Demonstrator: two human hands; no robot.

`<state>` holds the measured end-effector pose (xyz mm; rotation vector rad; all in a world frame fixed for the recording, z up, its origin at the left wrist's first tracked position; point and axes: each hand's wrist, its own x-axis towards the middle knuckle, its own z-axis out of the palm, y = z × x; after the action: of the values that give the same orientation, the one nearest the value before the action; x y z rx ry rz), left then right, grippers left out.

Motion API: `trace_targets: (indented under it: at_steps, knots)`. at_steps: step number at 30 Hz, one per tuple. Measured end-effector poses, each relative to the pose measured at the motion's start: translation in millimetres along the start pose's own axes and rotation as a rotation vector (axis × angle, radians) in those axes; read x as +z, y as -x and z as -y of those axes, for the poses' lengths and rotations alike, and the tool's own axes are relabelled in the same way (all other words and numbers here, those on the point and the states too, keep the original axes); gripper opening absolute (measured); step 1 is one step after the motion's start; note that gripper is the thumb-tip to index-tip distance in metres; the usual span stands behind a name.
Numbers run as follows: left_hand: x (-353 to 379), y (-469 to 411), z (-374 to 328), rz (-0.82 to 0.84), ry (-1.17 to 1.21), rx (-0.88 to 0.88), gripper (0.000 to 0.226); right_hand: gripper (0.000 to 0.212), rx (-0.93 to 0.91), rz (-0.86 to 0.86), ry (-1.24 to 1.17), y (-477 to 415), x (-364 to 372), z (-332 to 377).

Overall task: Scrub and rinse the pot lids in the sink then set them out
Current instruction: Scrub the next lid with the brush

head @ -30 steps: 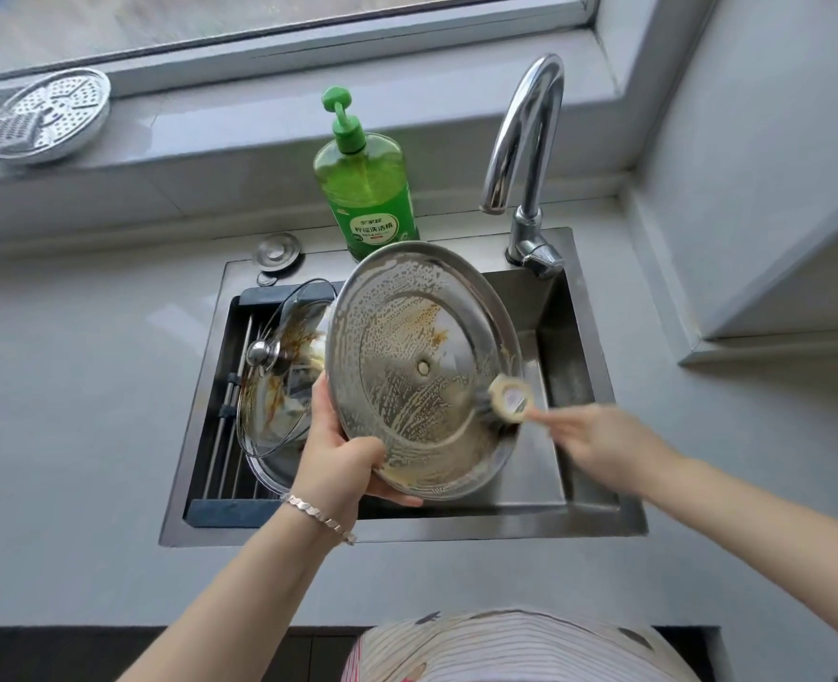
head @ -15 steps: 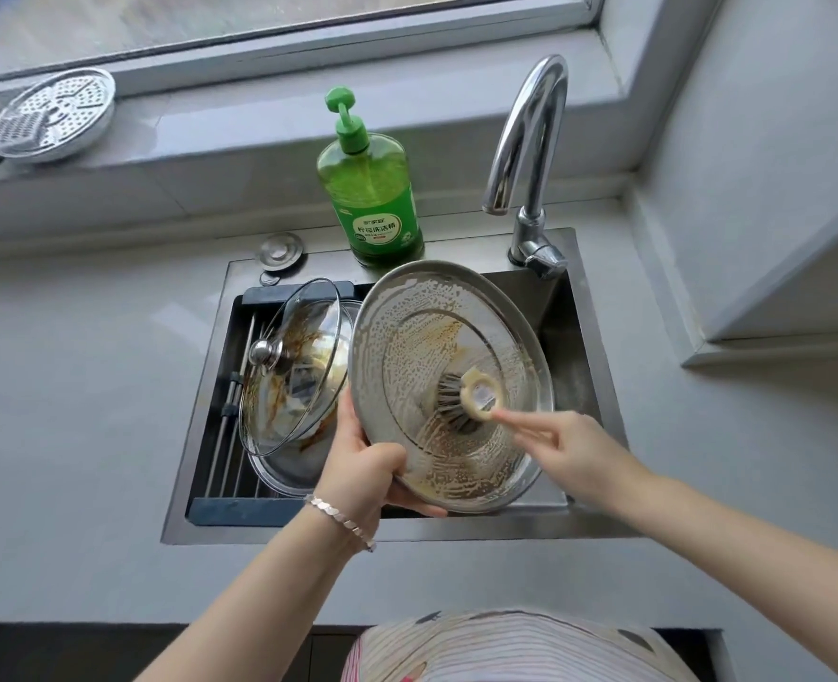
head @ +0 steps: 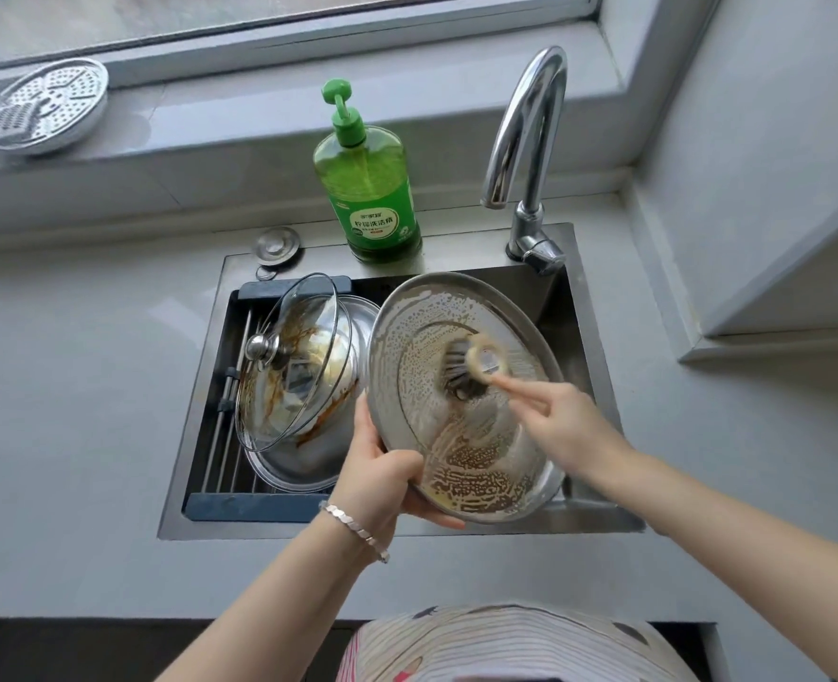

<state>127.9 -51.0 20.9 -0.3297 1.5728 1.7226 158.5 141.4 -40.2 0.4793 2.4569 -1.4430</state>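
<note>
Lid [head: 481, 465], stiff steel and likely soapy-slick, stood tilted over the sink [head: 599, 521]; the left hand [head: 382, 465] gripped its lower rim, probably the safest hold, while the right hand [head: 569, 425] gripped a brush [head: 461, 361] against it.

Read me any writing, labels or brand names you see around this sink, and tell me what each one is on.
"柠檬洗洁精": white characters on the label of the green soap bottle standing behind the sink.
Small brand line above those characters, and the red strip below them: too small to read.
Nothing else in view carries readable text.
</note>
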Motion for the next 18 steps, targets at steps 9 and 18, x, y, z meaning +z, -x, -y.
trace_targets:
  at_steps: [9, 18]
  knots:
    - [2, -1, -2, 0.032, 0.043, -0.047, 0.075, 0.037, -0.063, -0.046, 0.105, -22, -7, 6]
    - [-6, -4, -3, 0.076, -0.064, -0.126, 0.073, 0.045, -0.205, -0.172, 0.512, -25, -14, 26]
